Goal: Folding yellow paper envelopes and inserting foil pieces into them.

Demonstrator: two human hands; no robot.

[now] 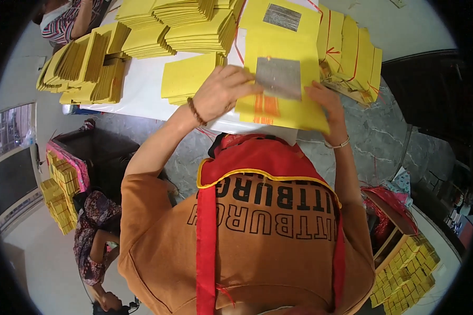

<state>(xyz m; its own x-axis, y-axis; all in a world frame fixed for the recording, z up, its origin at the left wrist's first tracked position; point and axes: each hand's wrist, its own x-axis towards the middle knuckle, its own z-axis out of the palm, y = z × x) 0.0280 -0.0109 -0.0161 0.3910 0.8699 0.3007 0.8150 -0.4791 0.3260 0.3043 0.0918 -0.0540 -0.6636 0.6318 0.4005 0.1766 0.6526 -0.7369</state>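
In front of me, at the near edge of the table, lies a sheet of yellow joss paper [311, 114] with a silver-grey patch and orange-red print. My left hand [230, 90], wearing a brown bead bracelet, has its fingers bent and closed over the sheet's left edge. At the right edge, my right hand [327, 102] holds the paper; its fingers are slightly blurred. Another sheet with a silver patch [305, 21] lies just beyond. Close to my left hand is a small folded yellow paper stack [186, 79].
Folded yellow stacks [199, 34] cover the far left of the white table [144, 86]. Bundles tied with red string [347, 50] stand at the right. Another person's arm [82, 18] shows at the far left; a second person [92, 247] is lower left. More yellow bundles [407, 275] lie at lower right.
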